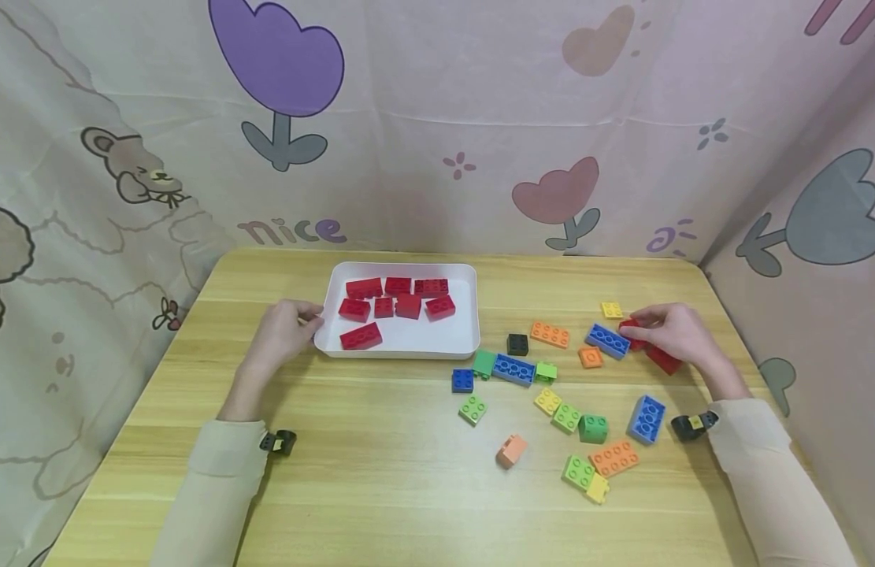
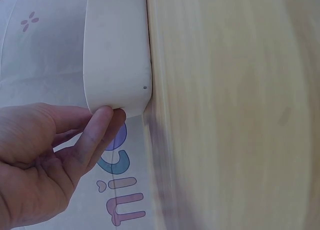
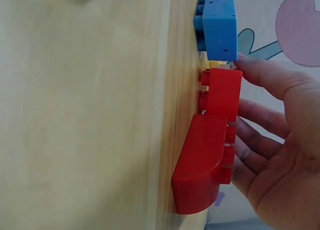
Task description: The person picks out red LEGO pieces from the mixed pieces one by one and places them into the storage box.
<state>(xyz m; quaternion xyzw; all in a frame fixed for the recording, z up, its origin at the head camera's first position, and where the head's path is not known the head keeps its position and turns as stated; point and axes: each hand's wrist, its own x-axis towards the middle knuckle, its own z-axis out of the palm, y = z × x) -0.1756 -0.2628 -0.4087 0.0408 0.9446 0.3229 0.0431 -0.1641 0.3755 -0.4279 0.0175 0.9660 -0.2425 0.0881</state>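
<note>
In the head view, my left hand [image 1: 283, 337] pinches the left end of a white tray [image 1: 423, 346]. The left wrist view shows its fingertips against the tray's outer corner. Several red toy bricks lie in the tray, one [image 1: 361, 336] near its front left. My right hand [image 1: 672, 335] holds a small red brick [image 3: 224, 94], its thumb at one end and fingers behind. Touching that brick is a second red brick with a curved side [image 3: 200, 165], lying sideways. A blue brick [image 1: 607, 341] is just left of the right hand.
Loose bricks are scattered over the right half of the wooden table [image 1: 380, 488], among them an orange brick [image 1: 550, 334], a black brick [image 1: 518, 344] and a larger blue brick [image 1: 646, 419]. A printed curtain [image 1: 423, 94] hangs behind the table and along its sides.
</note>
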